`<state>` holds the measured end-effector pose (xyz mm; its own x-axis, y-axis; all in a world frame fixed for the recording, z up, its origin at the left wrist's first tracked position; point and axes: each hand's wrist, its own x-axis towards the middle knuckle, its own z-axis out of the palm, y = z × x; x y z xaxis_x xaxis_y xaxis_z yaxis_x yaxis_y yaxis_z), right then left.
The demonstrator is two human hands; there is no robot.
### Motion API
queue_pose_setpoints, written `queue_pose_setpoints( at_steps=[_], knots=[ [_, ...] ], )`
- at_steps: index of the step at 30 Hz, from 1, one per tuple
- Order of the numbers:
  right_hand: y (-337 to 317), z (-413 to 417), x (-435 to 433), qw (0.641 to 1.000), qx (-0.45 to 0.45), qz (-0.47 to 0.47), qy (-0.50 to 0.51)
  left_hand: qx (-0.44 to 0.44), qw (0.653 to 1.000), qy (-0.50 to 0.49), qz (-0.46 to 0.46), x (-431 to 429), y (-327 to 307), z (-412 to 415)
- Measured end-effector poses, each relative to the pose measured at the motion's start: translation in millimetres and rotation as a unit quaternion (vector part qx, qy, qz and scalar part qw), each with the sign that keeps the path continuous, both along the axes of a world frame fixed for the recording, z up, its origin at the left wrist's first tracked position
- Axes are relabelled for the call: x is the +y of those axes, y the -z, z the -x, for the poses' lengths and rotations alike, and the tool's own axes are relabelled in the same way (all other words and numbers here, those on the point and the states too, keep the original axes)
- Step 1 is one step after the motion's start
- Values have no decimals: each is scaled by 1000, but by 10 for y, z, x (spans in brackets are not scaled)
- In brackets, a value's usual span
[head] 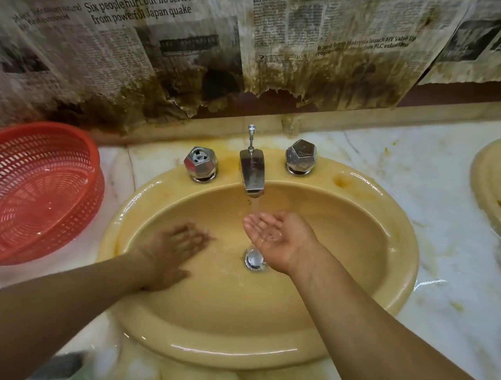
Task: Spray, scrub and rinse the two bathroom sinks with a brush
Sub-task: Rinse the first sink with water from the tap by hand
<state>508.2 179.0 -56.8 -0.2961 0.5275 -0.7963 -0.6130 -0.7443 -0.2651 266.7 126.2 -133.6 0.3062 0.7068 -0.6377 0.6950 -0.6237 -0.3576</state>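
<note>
Tap runs into the yellow sink; right hand cupped open beneath it, left hand flat on the bowl, both empty. Red basket just left, second sink right.

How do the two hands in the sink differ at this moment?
The left hand is palm down, low over the basin; the right hand is palm up, cupped. The right hand sits under the stream from the tap; the left hand is beside it, blurred. Both are empty, inside the yellow sink.
</note>
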Motion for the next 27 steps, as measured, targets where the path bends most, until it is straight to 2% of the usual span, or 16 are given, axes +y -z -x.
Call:
queue_pose_setpoints(
  at_steps=[3, 5, 7, 9, 11, 12, 14, 16, 18, 19, 20, 21, 23, 25, 27],
  knots=[
    [-43, -14, 2, 999, 43, -27, -19, 35, 998, 33, -47, 72, -86, 115],
    [-19, -53, -45, 998, 41, -30, -32, 10, 999, -29, 13, -99, -4, -36],
    [67, -145, -127, 1000, 19, -9, -23, -43, 984, -114, 130, -324, 46, -269],
    [199, -272, -209, 1000, -19, 5, -19, -108, 959, -171, 198, -382, 40, -376],
    [287, -383, -253, 999, -44, 9, -22, -182, 942, -203, 196, -290, -11, -350],
    [301, -414, -253, 999, -49, 9, -20, -241, 930, -226, 162, -221, -57, -332],
    [272, -416, -224, 999, -46, 4, -12, -378, 878, -292, 33, -55, -208, -346],
    [206, -346, -170, 999, -35, -4, -15, -502, 777, -363, -112, 131, -412, -421],
    [128, -221, -105, 1000, -18, -4, -17, -600, 667, -385, -218, 285, -646, -527],
    [99, -154, -69, 1000, -3, 1, -9, -633, 631, -374, -248, 348, -749, -572],
    [62, -92, -34, 1000, 14, 8, -2, -657, 611, -358, -258, 412, -837, -616],
    [22, -41, 3, 1000, 25, 12, 0, -677, 601, -344, -249, 469, -903, -657],
    [-79, 1, 52, 1000, 24, 4, -6, -708, 602, -328, -173, 578, -956, -732],
    [-229, -20, 66, 1000, 5, -22, -9, -697, 642, -307, -95, 655, -936, -776],
    [-430, -63, 70, 995, -69, -73, -20, -670, 682, -284, -69, 726, -872, -762]
  ],
)
